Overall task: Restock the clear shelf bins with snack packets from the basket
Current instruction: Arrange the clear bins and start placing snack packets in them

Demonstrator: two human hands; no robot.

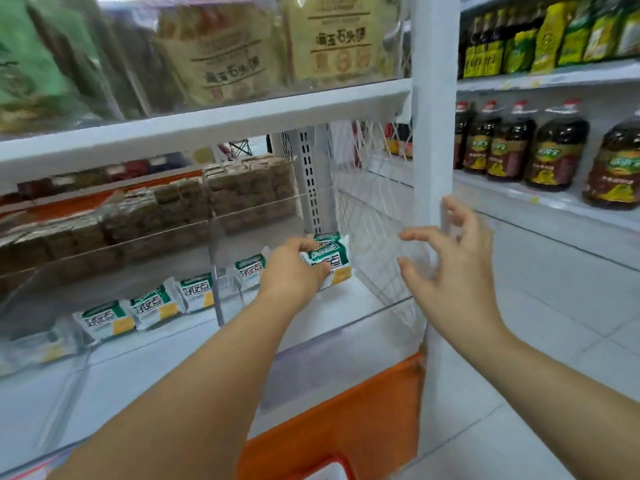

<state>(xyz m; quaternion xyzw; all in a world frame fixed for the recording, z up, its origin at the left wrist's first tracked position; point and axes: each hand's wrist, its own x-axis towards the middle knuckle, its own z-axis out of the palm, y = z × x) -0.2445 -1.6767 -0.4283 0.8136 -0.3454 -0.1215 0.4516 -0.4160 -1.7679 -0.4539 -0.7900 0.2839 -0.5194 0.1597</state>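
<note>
Two hands reach into the shelf. The left hand (294, 268) is inside the right compartment of the clear bin (329, 315), fingers and thumb curled round a small stack of green-and-white snack packets (329, 261). The stack looks like two packets, one on the other, though the blur makes the count uncertain. It sits low toward the back of the compartment, and whether it touches the bin floor cannot be told. The right hand (446, 268) holds nothing. Its fingers are spread and loosely bent just beside the bin's right wall, in front of the white upright (434, 133). One single packet (249, 270) lies in the same compartment, just left of the gripping hand. Beyond the clear divider (215, 289), three more packets (154, 306) lie in a row in the left compartment, and anything farther left is too blurred to count. Brown packs (242, 192) are stacked in the tier behind, too many and too blurred to number. Two tan bags (339, 39) stand on the shelf above. Five dark bottles (554, 154) line the shelf to the right. One orange panel (346, 420) shows below the bin.
</note>
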